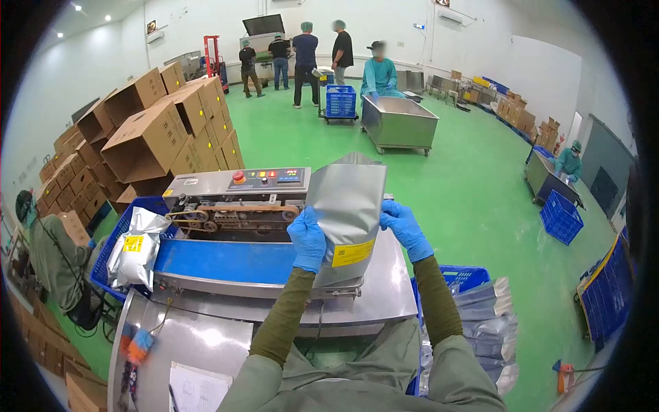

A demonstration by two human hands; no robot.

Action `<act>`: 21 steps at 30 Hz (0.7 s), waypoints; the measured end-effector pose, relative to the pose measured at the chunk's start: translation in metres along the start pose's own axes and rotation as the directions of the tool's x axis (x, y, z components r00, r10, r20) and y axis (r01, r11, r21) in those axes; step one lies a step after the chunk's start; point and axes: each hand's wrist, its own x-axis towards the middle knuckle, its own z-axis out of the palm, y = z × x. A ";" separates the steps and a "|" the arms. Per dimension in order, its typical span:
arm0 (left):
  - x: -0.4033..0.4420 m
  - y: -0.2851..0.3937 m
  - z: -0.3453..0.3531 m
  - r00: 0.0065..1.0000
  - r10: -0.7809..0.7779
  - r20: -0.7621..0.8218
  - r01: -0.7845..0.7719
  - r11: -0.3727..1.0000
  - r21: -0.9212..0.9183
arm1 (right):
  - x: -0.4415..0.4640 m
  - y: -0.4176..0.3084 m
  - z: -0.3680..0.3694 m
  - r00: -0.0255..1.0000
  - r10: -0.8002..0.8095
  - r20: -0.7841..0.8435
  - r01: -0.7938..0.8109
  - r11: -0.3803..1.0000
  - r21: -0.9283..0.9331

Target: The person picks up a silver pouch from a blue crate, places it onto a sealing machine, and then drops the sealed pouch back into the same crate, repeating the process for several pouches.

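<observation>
A silver foil pouch (pixel 347 206) with a yellow label (pixel 353 253) is held upright in front of me. My left hand (pixel 307 240), in a blue glove, grips its left edge. My right hand (pixel 405 230), gloved too, is closed on the right edge. The pouch stands at the right end of a band sealer (pixel 237 180) with a red button and a brown belt. A blue conveyor belt (pixel 220 261) runs along its front. At the belt's left end, another silver pouch (pixel 139 250) with a yellow label lies on a blue crate (pixel 103 264).
Flat silver pouches (pixel 487 329) fill a blue crate (pixel 467 276) at my right. Paper (pixel 195 389) and a pen lie on the steel table (pixel 206 336). Cardboard boxes (pixel 154 130) are stacked left, near a seated person (pixel 58 254). A steel tub (pixel 401 123) and several people stand beyond.
</observation>
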 end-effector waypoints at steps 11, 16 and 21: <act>0.003 0.000 0.013 0.990 0.123 0.068 -0.121 0.992 -0.044 | -0.007 -0.023 -0.004 0.992 -0.123 -0.009 0.122 0.989 -0.079; 0.005 -0.009 0.010 0.989 0.127 0.072 -0.125 0.992 -0.022 | -0.019 -0.007 -0.009 0.990 -0.134 0.044 0.139 0.984 -0.114; 0.015 -0.011 -0.001 0.992 0.123 0.012 -0.121 0.988 -0.100 | -0.013 0.010 -0.006 0.980 -0.128 -0.151 0.101 0.979 -0.176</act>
